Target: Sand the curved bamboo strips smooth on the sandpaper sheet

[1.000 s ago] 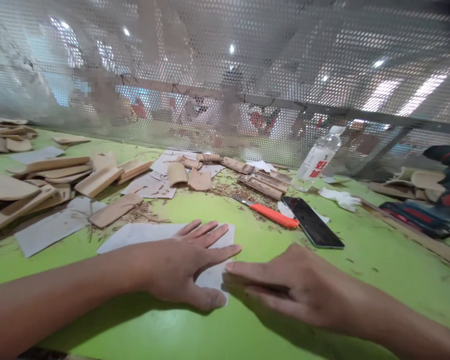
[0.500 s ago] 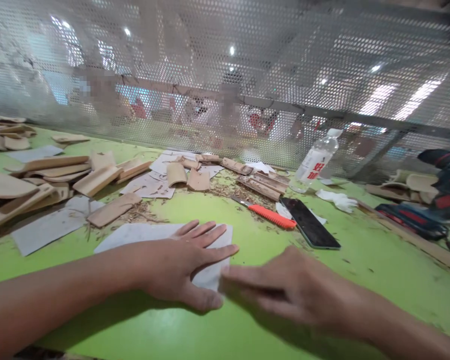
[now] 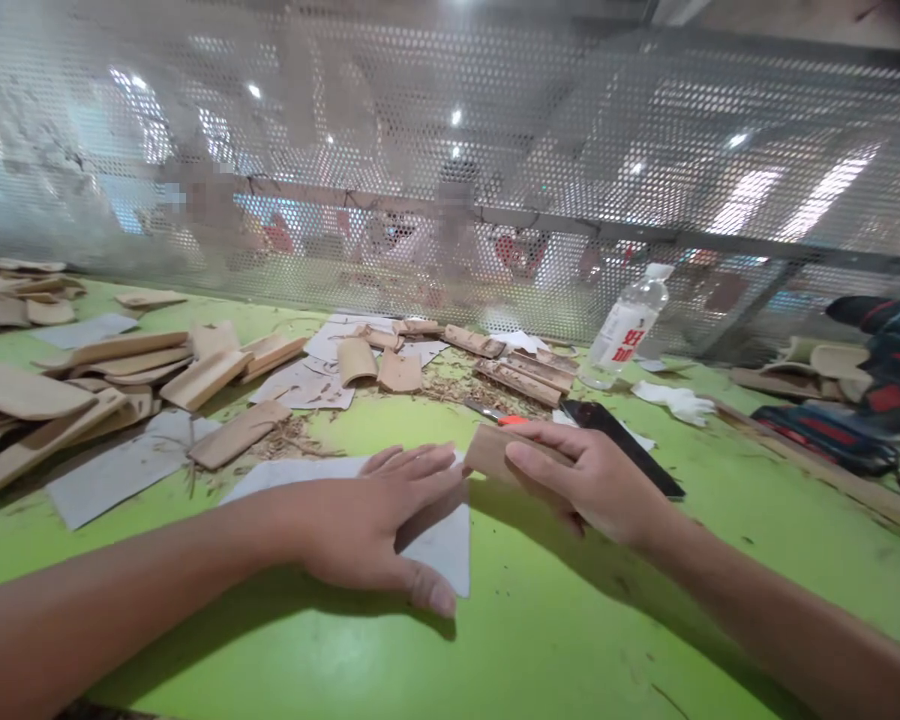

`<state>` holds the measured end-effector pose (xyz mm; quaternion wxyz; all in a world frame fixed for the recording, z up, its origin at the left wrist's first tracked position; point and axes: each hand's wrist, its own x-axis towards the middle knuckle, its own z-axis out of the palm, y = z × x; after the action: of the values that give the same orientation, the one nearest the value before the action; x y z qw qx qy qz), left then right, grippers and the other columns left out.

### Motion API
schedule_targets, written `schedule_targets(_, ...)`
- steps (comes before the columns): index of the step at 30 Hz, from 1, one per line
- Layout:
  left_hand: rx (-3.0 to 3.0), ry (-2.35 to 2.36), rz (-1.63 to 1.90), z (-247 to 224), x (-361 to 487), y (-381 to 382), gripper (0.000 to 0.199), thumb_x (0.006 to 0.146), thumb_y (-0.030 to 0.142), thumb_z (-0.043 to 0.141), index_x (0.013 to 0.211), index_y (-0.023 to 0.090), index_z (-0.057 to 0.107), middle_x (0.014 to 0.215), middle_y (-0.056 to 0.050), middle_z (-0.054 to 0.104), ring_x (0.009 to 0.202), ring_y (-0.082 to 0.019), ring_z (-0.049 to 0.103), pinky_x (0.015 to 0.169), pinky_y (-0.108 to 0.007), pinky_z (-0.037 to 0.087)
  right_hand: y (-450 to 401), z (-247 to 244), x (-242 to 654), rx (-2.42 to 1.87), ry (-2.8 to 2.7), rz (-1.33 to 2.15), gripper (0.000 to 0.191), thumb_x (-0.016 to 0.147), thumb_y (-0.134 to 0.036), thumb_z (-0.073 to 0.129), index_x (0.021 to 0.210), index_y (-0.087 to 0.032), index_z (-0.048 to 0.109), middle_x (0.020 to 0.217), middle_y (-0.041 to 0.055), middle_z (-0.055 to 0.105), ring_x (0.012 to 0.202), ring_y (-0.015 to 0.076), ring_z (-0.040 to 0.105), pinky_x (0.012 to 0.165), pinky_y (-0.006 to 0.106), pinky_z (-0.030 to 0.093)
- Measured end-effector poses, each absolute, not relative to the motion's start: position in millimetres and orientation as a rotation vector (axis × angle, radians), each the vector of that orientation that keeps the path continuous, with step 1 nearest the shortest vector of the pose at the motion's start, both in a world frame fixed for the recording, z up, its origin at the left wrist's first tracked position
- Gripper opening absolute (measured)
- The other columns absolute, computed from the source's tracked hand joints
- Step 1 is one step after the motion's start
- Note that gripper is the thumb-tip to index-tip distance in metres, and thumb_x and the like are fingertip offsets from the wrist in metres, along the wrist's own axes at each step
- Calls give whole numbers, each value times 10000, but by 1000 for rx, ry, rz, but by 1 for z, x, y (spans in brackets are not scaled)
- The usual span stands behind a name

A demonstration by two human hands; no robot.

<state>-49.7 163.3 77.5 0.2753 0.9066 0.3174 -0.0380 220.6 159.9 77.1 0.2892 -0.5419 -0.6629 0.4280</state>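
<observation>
My left hand is open, its fingers stretched out over a sheet of white paper on the green table. Its thumb points away from the fingers, past the sheet's lower edge. In my right hand is a flat brown rectangular piece, pinched with the thumb on its near face. Whether it is bamboo or stiff sheet, I cannot tell. It is tilted above the table, its left end close to my left fingertips. An orange utility knife lies behind the right hand, mostly hidden, beside a black phone.
Curved bamboo pieces are heaped at the left, and more pieces lie at the back among shavings. A plastic bottle, a white glove and a cordless drill stand or lie to the right. Perforated metal mesh closes the far side.
My right hand has risen and moved back from the paper's lower right edge; the brown piece now shows in it. My left hand stays over the paper, fingers closer together.
</observation>
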Motion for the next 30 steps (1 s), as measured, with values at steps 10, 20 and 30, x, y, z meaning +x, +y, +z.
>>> schedule_targets(10, 2599, 977, 629, 71, -46, 169, 622, 1055, 517, 497, 1600, 281, 310, 1526, -106, 506, 1347, -320, 510, 1075, -477, 444, 159, 76, 217, -1411, -1112, 1821, 395, 999, -497, 525, 781, -181, 619, 396, -87, 452, 236, 28, 242, 233, 104, 217)
schedule_targets(20, 2621, 720, 866, 80, -41, 166, 286, 1080, 321, 497, 959, 173, 709, 791, -6, 622, 739, -161, 582, 661, -249, 411, 137, 76, 202, -1237, -1132, 2152, 420, 978, -549, 540, 909, -159, 679, 596, -43, 561, 312, 20, 387, 274, 100, 308)
schedule_targets(30, 2591, 829, 708, 86, -38, 163, 354, 1053, 370, 466, 773, 184, 577, 721, 15, 548, 669, -145, 515, 618, -270, 367, 137, 71, 208, -1006, -1250, 2391, 697, 1001, -669, 266, 900, -134, 702, 479, -26, 502, 313, 62, 347, 299, 145, 269)
